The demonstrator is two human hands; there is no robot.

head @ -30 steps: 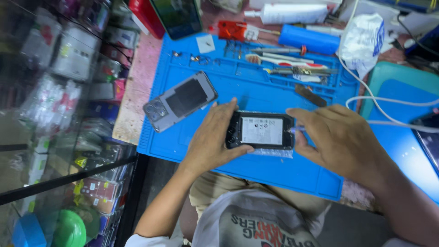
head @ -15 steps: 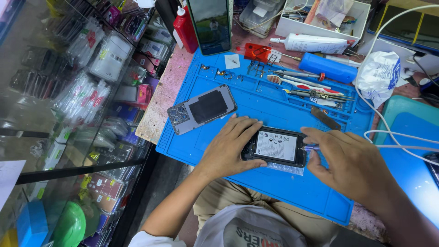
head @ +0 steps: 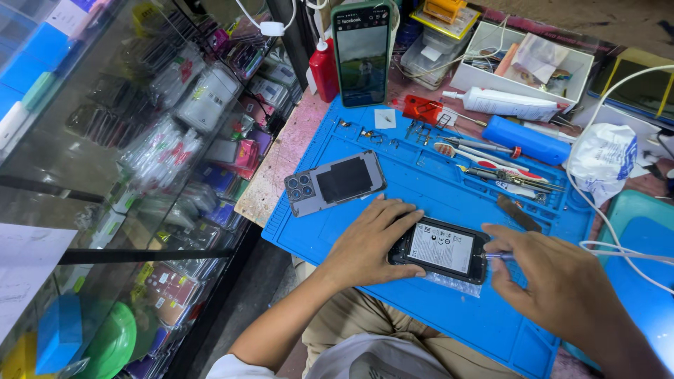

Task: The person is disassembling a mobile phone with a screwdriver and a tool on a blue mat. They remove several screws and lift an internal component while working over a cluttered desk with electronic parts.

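On the blue repair mat [head: 421, 179] an opened phone [head: 441, 249] lies back-up, its battery showing a white rectangular label with small dark print too fine to read. The left hand [head: 368, 242] presses flat over the phone's left end, fingers spread along its upper edge, pinning it to the mat. The right hand [head: 562, 284] is closed on a thin metal tool [head: 500, 256], its tip touching the phone's right edge; most of the tool is hidden inside the fist. A clear plastic film [head: 453, 283] peeks out from under the phone.

Up and to the left lies a detached grey back cover [head: 335, 182] with a camera cluster and a black square pad. Along the mat's far edge sit screwdrivers and tweezers [head: 491, 165], a blue cylinder [head: 526, 140], a white tube [head: 509, 104] and a small red box [head: 421, 109]. A green-cased phone [head: 361, 52] stands propped with its screen lit, beside a red bottle [head: 324, 69]. A crumpled white plastic bag [head: 604, 161] rests at the right, white cables [head: 618, 245] crossing near it.

At the left, a glass display case [head: 140, 140] holds hanging packets in pink, purple and clear wrap, blurred by reflections. A green round thing at the bottom left is cut off.
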